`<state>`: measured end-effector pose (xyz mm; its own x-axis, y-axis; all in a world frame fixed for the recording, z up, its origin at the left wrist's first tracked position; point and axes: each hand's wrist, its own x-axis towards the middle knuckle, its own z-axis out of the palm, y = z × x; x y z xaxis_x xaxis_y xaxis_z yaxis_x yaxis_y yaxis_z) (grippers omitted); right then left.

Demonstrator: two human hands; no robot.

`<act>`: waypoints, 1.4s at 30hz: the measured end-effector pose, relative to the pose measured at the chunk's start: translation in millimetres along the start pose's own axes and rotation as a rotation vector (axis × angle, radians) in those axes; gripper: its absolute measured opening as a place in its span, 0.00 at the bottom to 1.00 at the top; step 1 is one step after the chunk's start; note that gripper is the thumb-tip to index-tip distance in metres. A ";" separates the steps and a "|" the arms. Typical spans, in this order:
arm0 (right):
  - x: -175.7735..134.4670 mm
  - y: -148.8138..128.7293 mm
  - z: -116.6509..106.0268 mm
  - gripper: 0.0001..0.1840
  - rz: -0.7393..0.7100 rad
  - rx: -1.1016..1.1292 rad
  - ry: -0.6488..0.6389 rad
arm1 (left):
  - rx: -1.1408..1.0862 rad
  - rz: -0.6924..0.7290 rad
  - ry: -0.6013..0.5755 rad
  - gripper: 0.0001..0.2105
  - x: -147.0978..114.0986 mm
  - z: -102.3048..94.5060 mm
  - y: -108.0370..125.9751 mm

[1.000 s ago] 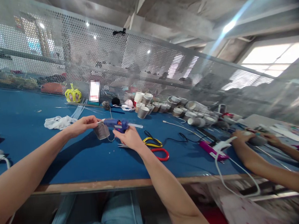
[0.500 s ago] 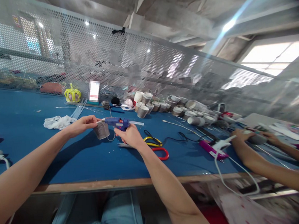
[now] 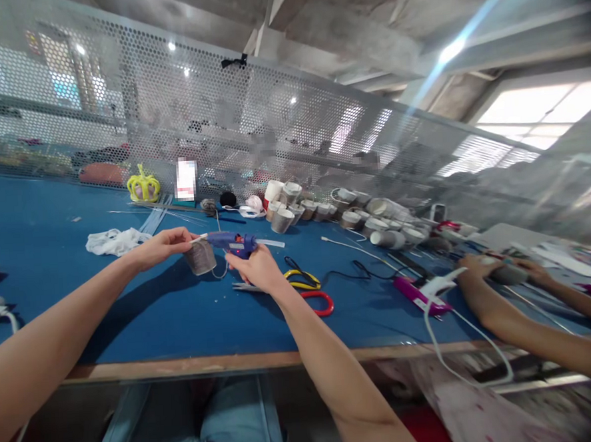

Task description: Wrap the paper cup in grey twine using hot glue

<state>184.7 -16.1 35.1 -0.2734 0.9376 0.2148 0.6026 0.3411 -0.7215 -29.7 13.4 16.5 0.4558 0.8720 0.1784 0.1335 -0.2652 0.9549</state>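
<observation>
My right hand point(image 3: 255, 267) grips a blue glue gun point(image 3: 231, 242), with a clear glue stick point(image 3: 271, 243) poking out of its back end. The gun's nozzle points left, at the rim of a small grey cup point(image 3: 201, 257). Pinched at that rim, my left hand point(image 3: 172, 242) holds the cup tilted just above the blue table. A thin grey cord point(image 3: 221, 272) hangs by the cup's right side. Below my right wrist lie scissors with red and yellow handles point(image 3: 318, 302).
A white cloth point(image 3: 116, 241) and a yellow crown-shaped piece point(image 3: 144, 187) lie at the left. Several grey cups point(image 3: 282, 219) stand along the mesh panel point(image 3: 289, 115). A purple power bank point(image 3: 420, 298) with a white cable lies near a co-worker's hands point(image 3: 479, 270) at the right.
</observation>
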 end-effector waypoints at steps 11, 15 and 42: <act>0.1 -0.7 0.2 0.12 0.016 0.037 -0.008 | 0.003 0.000 -0.013 0.08 0.3 -1.0 -0.6; -1.2 -3.3 0.6 0.12 0.004 0.043 -0.023 | 0.023 -0.012 -0.003 0.09 0.2 -0.6 -0.8; 7.1 11.3 -0.8 0.11 -0.011 0.123 -0.035 | 0.029 -0.006 -0.048 0.09 0.5 -4.0 -0.1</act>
<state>190.2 -5.6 29.0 -0.3070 0.9301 0.2015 0.5032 0.3384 -0.7952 -33.0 15.5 17.5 0.4962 0.8532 0.1606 0.1618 -0.2727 0.9484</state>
